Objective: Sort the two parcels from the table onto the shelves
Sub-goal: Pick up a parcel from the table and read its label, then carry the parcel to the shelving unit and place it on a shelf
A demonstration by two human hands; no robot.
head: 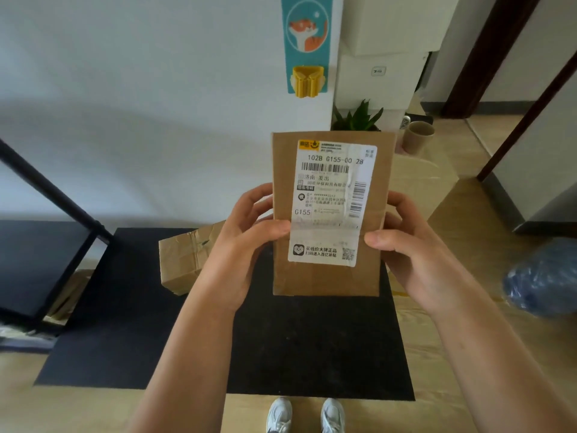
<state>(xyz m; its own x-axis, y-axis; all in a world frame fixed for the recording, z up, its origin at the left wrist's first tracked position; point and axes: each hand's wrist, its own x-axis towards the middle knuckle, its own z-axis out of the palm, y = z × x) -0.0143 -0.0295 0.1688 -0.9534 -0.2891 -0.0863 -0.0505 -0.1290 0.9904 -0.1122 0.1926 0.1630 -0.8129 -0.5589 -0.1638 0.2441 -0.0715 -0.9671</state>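
I hold a flat brown cardboard parcel (327, 276) upright in front of me, its white shipping label facing me. My left hand (240, 242) grips its left edge with the thumb on the label. On the right edge sits my right hand (412, 248), thumb pressed on the front. A second brown taped parcel (184, 260) lies on the black table mat (140, 323), behind and left of my left hand, partly hidden by it.
A black metal shelf frame (46, 245) stands at the left. Behind the table are a white wall, a green plant (359, 117), a beige cup (418, 137) and white boxes. A blue plastic bag (543, 276) lies at the right. My shoes show at the bottom.
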